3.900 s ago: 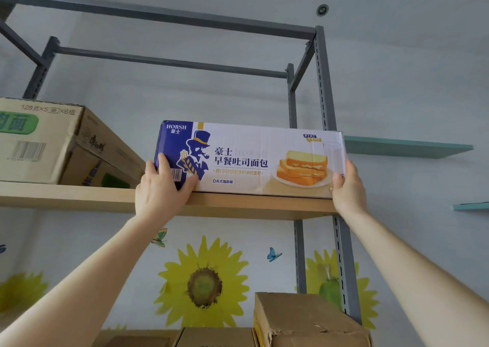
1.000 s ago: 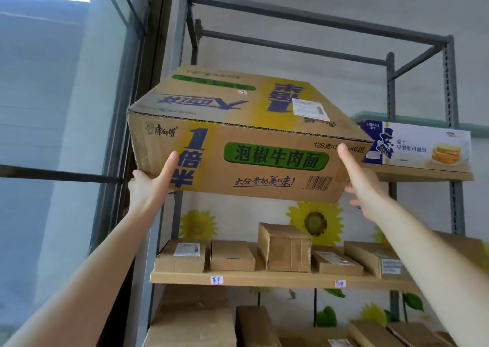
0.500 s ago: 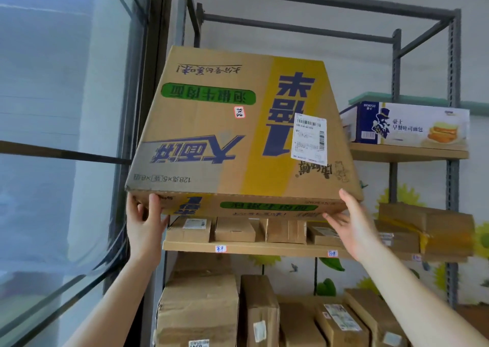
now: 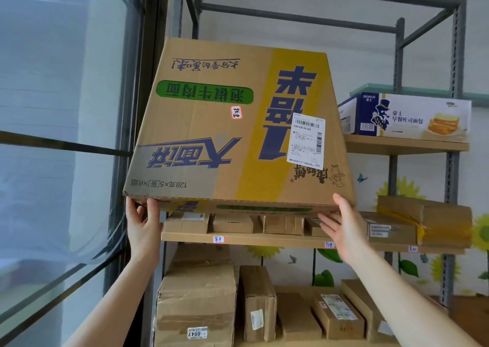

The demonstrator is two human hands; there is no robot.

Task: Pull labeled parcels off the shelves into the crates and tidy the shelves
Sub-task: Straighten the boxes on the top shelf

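A big brown noodle carton [image 4: 211, 124] with a yellow stripe and a white shipping label [image 4: 306, 140] is held up in front of the shelving, tilted so its broad printed face points at me. My left hand [image 4: 143, 225] grips its lower left corner from beneath. My right hand [image 4: 341, 225] supports the lower right edge, fingers spread under it. A white and blue bread box [image 4: 407, 116] stands on the top shelf [image 4: 404, 145] to the right.
The middle shelf [image 4: 246, 239] carries several small brown parcels, with a taped brown one [image 4: 426, 221] at the right. More labeled cartons [image 4: 195, 307] fill the shelf below. A window [image 4: 60, 135] runs along the left. Grey metal uprights [image 4: 455, 69] frame the rack.
Earlier both hands were on the bread box; then the noodle carton came off the top shelf. Over the last second it tipped face-on and sank lower, my hands shifting under its bottom edge.
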